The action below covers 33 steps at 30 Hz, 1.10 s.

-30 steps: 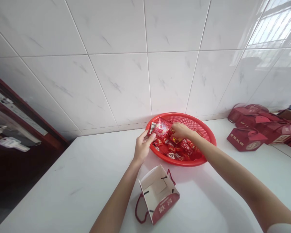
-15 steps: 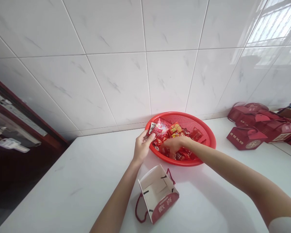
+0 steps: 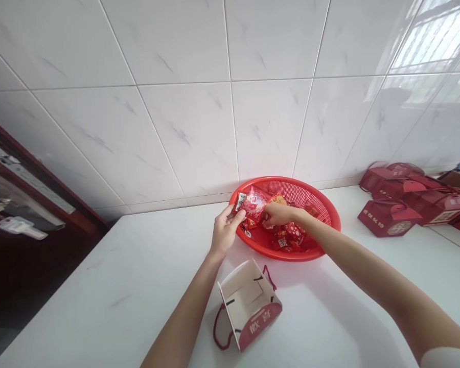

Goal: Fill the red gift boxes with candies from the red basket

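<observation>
A red plastic basket (image 3: 331,225) with a perforated wall holds several wrapped sweets (image 3: 291,237), mostly red. At its left rim my left hand (image 3: 225,225) is closed on a red candy packet (image 3: 239,200) with a white label. My right hand (image 3: 276,213) reaches into the basket with its fingers curled down; what they grip, if anything, is hidden. Close to the right fingers lies a larger pink-and-red packet (image 3: 255,199). In front of the basket stands an open gift box (image 3: 249,291), pale inside, with a red front flap and red cord handles.
Closed dark-red gift boxes (image 3: 391,217) are grouped at the right end of the white countertop (image 3: 138,266). A tiled wall (image 3: 187,133) rises behind. At the left is a dark door edge with a lock and keys (image 3: 21,227).
My right hand has moved slightly up and back inside the basket, its fingers now more curled, uncovering sweets at the front. My left hand stays in place with the packet.
</observation>
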Tool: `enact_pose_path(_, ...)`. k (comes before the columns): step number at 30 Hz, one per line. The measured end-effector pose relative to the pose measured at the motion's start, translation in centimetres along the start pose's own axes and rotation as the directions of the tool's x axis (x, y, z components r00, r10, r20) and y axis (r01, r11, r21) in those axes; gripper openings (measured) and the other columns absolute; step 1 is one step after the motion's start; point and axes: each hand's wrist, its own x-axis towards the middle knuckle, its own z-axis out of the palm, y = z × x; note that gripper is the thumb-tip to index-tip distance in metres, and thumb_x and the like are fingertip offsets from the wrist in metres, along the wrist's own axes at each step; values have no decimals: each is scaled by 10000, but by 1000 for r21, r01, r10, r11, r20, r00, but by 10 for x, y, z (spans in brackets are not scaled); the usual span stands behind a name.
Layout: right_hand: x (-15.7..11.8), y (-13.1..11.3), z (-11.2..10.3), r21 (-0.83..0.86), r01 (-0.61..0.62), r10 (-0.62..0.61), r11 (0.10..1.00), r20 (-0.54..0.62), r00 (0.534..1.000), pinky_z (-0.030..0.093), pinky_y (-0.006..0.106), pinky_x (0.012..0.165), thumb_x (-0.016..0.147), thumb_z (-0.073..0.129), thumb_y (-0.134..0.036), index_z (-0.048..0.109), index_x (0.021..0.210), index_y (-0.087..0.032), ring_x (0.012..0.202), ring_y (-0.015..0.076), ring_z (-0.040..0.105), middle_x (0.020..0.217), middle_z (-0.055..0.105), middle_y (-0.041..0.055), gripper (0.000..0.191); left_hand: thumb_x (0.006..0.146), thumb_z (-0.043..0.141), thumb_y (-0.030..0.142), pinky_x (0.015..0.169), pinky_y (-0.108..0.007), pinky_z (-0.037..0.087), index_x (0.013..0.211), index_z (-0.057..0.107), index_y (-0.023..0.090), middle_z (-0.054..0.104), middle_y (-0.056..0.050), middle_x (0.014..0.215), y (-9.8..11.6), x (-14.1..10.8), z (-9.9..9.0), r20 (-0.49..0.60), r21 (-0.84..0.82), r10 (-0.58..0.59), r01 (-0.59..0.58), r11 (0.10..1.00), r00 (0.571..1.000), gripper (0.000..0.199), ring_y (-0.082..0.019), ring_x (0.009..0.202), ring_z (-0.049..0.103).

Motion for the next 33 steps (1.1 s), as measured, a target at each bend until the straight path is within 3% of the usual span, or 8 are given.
enact_pose_path(6, -1, 5, -8, 18, -35, 37, 999, -107, 994, 441, 260, 671, 823, 653, -207, 756, 979, -164, 776, 210, 673, 845, 753, 58, 192, 774, 791, 491, 902, -369, 563, 1038, 731, 152, 778, -79, 1026, 1, 0, 0, -3, 7, 2, -2, 1000, 1000, 434, -257, 988, 711)
enact_pose_path(18, 1, 10, -2, 52, 3, -1, 999, -31, 1000, 463, 259, 685, 719, 644, -112, 760, 997, -189, 820, 219, 693, 914, 779, 53, 311, 765, 801, 484, 910, -385, 566, 1044, 740, 159, 782, -79, 1026, 1, 0, 1, -6, -9, 0, 0, 1000, 1000, 432, -267, 1002, 712)
enact_pose_path(26, 6, 13, 1, 3, -6, 6, 1000, -60, 998, 505, 300, 737, 828, 716, -185, 696, 918, -152, 808, 175, 658, 911, 726, 29, 97, 757, 807, 488, 901, -382, 567, 1025, 743, 161, 782, -76, 1027, 2, 0, 1, -11, -16, -6, 6, 1000, 1000, 427, -266, 994, 713)
enact_pose_path(33, 5, 8, 1, 0, -21, 20, 1000, -132, 991, 535, 339, 786, 895, 715, -275, 668, 854, -142, 809, 162, 650, 874, 693, 11, 147, 761, 811, 473, 915, -383, 567, 1072, 737, 158, 774, -81, 1079, 2, -1, 1, -8, -25, -10, 10, 1000, 1000, 448, -265, 1017, 709)
